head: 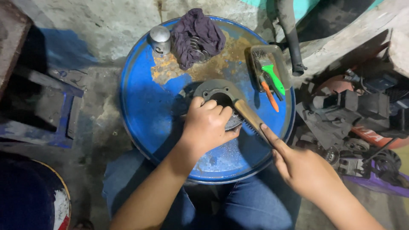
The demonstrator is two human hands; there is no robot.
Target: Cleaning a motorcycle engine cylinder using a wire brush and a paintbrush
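Blue drum lid: a round, rust-patched blue steel drum top (pixel 145 106) is serving as the worktop, seen from the head camera looking straight down, with the person's jeans-clad knees showing just below its near rim
Metal part: a grey finned engine cylinder (pixel 217 94) with a dark round bore is lying near the middle of the worktop
Left hand: the left hand (pixel 207 126) is resting on the near side of the cylinder, its fingers (pixel 209 106) curling over the rim and grasping the part
Right hand: the right hand (pixel 303 167) is gripping the end of a long wooden-backed brush (pixel 248 116), forefinger lying stretched along the handle, the other fingers clenched around it
Brush: its far end is lying across the cylinder just beside the bore, bristles facing down against the fins
Tray: a shallow dull tray (pixel 282 64) is sitting at the right edge of the worktop, holding a green-handled brush (pixel 272 78) and an orange-handled tool (pixel 270 96)
Rag: a dark purple cloth (pixel 197 35) is lying bunched at the far side, partly covering a coiled spring
Can: a small silvery can (pixel 160 39) is standing upright just left of the rag
Floor: dark engine parts (pixel 341 115) are lying heaped to the right of the drum
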